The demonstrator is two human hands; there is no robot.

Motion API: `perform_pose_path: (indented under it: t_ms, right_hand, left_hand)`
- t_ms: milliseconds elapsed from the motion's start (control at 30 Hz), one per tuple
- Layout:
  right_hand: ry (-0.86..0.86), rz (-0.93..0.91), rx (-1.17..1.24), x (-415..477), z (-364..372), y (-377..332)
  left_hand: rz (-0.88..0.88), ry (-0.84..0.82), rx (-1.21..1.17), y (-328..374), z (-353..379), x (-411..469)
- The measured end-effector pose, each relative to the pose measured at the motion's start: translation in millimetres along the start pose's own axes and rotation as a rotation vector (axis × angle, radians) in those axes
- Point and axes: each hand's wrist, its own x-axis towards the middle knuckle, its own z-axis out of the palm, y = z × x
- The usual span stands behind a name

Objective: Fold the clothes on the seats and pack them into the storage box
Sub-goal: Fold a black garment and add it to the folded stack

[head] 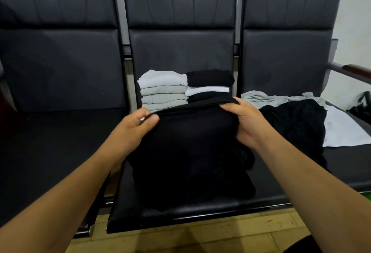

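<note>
A black garment (190,152) hangs folded over the middle seat (180,212), its lower part resting on the cushion. My left hand (134,130) pinches its upper left corner. Its upper right corner is gripped by my right hand (245,124). Behind it, at the back of the same seat, stand two stacks of folded clothes: a white and grey stack (163,90) on the left, a black and white stack (209,84) on the right. No storage box is in view.
Unfolded clothes lie on the right seat: a grey piece (267,99), a black one (295,120) and a white one (341,130). The left seat (60,142) holds nothing. A metal armrest (349,70) juts out at the far right. Wooden floor (200,236) lies below.
</note>
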Motion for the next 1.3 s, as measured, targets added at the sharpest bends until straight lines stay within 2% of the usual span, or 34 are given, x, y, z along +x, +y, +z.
perform_pose_path:
  t_ms: [133,200,267,333,400,433,500,567,633,700,733,800,933,1100,1200,1300]
  right_hand:
    - [0.264,-0.079,-0.118,5,-15,-1]
    - [0.394,-0.095,-0.227,9,-30,0]
    - [0.425,-0.081,-0.597,12,-46,7]
    - [0.390,-0.052,-0.983,13,-60,17]
    - [0.433,-0.017,-1.106,11,-68,23]
    - [0.484,0.009,-1.053,10,-68,23]
    - [0.557,0.113,-0.614,11,-62,17]
    - [0.530,0.183,-0.130,20,-56,-1]
    - [0.468,0.134,0.083,33,-55,-28]
    - [0.442,0.032,0.119,44,-53,-63]
    - [0.445,-0.024,0.095,47,-51,-83]
    - [0.465,-0.119,0.032,51,-45,-117]
    - [0.477,-0.280,0.051,52,-31,-183]
    - [0.434,-0.521,0.231,53,-13,-255]
    - [0.403,-0.526,0.206,47,-11,-269]
    - [0.445,-0.421,-0.071,35,-11,-255]
  left_hand:
    - [-0.242,-0.537,0.490,-10,-22,1]
    - [-0.332,-0.586,0.639,-26,-27,0]
    - [-0.401,-0.418,0.520,-37,-28,-1]
    - [-0.461,-0.130,0.327,-42,-27,2]
    - [-0.463,0.070,0.292,-41,-29,5]
    - [-0.453,0.114,0.304,-39,-28,7]
    - [-0.423,0.167,0.318,-32,-31,9]
    - [-0.389,0.194,0.293,-13,-40,15]
    - [-0.335,0.108,0.331,11,-53,28]
    - [-0.310,-0.094,0.619,42,-70,43]
    - [-0.302,-0.122,0.800,56,-78,52]
    - [-0.272,-0.005,0.996,79,-92,69]
    - [-0.163,0.415,0.814,128,-114,94]
    - [0.130,0.687,0.460,200,-122,107]
    - [0.224,0.680,0.465,226,-118,101]
    - [0.204,0.449,0.453,227,-111,83]
